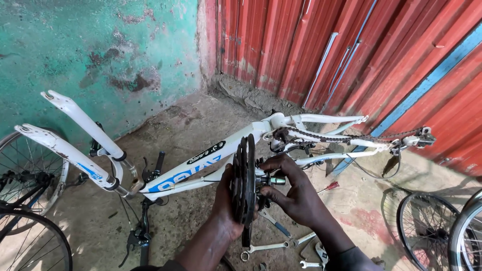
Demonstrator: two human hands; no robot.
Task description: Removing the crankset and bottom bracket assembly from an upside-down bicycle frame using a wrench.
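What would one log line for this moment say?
left hand: holds black chainring crankset | right hand: fingers on its axle | white bike frame: upside down behind | wrenches: on floor

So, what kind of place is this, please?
Probably an informal bicycle repair spot, outdoors or in a yard. A white frame lies upside down on the concrete floor, wrenches lie about, and loose wheels stand nearby. The hands hold a black crankset.
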